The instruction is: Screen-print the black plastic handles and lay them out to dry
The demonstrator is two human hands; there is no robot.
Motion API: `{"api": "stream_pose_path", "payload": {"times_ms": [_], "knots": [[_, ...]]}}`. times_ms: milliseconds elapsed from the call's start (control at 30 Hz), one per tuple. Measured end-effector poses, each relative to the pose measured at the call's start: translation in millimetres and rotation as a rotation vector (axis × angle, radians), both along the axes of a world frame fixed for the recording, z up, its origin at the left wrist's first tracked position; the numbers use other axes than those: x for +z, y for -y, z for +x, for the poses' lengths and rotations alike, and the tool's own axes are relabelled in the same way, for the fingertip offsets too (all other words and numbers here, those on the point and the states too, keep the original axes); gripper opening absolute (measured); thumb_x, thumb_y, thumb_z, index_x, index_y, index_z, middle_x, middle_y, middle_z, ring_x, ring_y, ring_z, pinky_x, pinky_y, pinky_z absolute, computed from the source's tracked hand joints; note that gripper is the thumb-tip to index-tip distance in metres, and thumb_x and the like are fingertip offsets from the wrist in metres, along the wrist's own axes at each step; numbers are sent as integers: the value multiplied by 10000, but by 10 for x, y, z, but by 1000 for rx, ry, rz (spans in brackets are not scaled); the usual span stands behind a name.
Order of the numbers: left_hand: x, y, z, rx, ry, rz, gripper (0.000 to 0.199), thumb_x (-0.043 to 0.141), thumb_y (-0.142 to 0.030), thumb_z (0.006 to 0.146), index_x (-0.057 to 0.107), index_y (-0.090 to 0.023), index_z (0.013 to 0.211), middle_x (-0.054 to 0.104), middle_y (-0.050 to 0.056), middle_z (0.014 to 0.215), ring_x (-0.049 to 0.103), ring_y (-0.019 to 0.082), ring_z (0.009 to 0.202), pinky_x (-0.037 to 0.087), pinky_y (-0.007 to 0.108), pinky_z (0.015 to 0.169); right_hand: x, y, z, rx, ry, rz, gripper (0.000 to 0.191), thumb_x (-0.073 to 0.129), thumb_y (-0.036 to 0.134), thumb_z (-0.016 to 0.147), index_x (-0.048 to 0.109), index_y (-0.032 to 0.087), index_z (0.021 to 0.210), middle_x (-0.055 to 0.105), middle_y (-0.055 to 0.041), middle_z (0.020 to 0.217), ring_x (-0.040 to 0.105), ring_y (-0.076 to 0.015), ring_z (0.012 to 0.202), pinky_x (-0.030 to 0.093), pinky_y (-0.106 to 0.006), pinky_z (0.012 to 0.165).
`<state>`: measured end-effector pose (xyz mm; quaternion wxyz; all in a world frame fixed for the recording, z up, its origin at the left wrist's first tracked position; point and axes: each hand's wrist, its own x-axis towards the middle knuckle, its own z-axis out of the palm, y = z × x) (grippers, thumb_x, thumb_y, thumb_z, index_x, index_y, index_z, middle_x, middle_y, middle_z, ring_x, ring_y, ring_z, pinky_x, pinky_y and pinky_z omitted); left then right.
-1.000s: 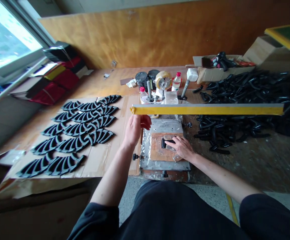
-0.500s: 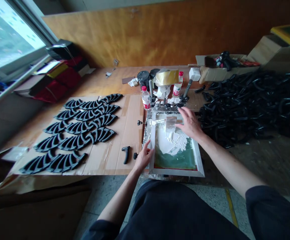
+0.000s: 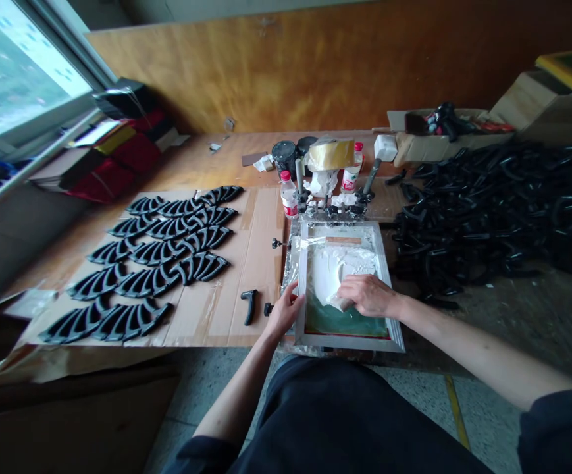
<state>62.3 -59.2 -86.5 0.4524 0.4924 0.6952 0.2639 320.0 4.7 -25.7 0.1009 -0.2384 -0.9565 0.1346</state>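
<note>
Head view: bottles (image 3: pixel 289 199) beyond framed screen (image 3: pixel 347 341)

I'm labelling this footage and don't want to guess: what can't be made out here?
Head view, all four:
Full shape of the piece in the right hand: covered by that hand.
Whatever lies under the framed screen: hidden by it.
Small print on the bottle labels: too small.
Far side of the black pile: cut off by the right edge.

Five rows of black parts (image 3: pixel 179 270) are counted on the cardboard (image 3: pixel 221 316) now, and one lone black piece (image 3: pixel 250 308) is spotted apart from them. Two red-capped bottles (image 3: pixel 288 197) are seen, two dark tubs (image 3: pixel 284 158), two metal posts (image 3: pixel 299 176), one white block (image 3: pixel 385 149), one framed screen (image 3: pixel 349 342).
</note>
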Motion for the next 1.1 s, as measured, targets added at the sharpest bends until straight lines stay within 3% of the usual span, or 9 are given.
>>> {"api": "stream_pose_path", "payload": {"times_ms": [167,300,400,533,667,800,933,1033,1100], "knots": [[43,2,18,34,78,9,591,591,-500,809,530,-220,1327,607,1,758,543,124,612,419,222,564,-67,-62,-69,-229,-88,38,224,524,79,823,685,201,920,681,-47,917,586,-186,862,416,-272,714],[97,5,37,47,112,-1,613,601,-499,794,527,-202,1325,583,-12,723,521,114,587,400,216,546,-178,86,-62,-154,-75,23,267,523,88,834,693,214,996,692,-54,965,605,-187,877,452,-284,743],[198,3,38,40,132,-8,652,599,-494,792,488,-199,1363,544,-39,670,487,97,551,380,205,527,-58,-45,-137,-254,-119,-44,242,595,227,866,679,266,1090,705,-18,964,633,-175,850,468,-276,736],[509,-1,14,-6,234,16,768,610,-508,789,352,-225,1454,465,-85,582,409,79,476,337,192,475,279,-572,-197,-506,-208,-38,537,677,342,826,528,352,1341,672,2,1179,637,-193,941,486,-303,790],[978,-76,53,42,411,80,565,511,-625,830,567,-229,1228,499,-48,607,446,92,486,357,205,459,469,-1003,352,-815,-362,-27,448,561,413,891,574,243,1305,707,-44,959,624,-168,745,474,-290,717],[1430,-374,201,151,600,343,531,355,-648,891,612,-216,1064,644,34,862,591,133,668,472,250,574,196,-904,927,-1108,-403,-104,379,418,408,938,664,138,1036,687,-86,844,597,-174,701,465,-306,697],[1681,-696,355,118,711,499,495,360,-602,909,601,-187,1030,649,81,981,629,152,838,503,252,644,-374,-404,623,-923,-281,-223,296,603,466,834,670,178,818,668,-61,844,604,-183,745,476,-304,721],[1523,-627,482,231,697,482,488,406,-607,893,564,-183,1077,659,86,964,636,148,829,503,237,630,-622,-88,141,-725,-64,-144,191,623,357,847,627,168,819,647,-108,952,592,-228,930,455,-328,830],[1237,-399,599,253,689,277,522,476,-626,856,552,-168,1095,674,101,971,640,156,781,503,241,597,-619,71,-109,-769,20,-136,124,577,279,883,595,157,867,645,-119,911,590,-233,914,449,-323,808]]}}
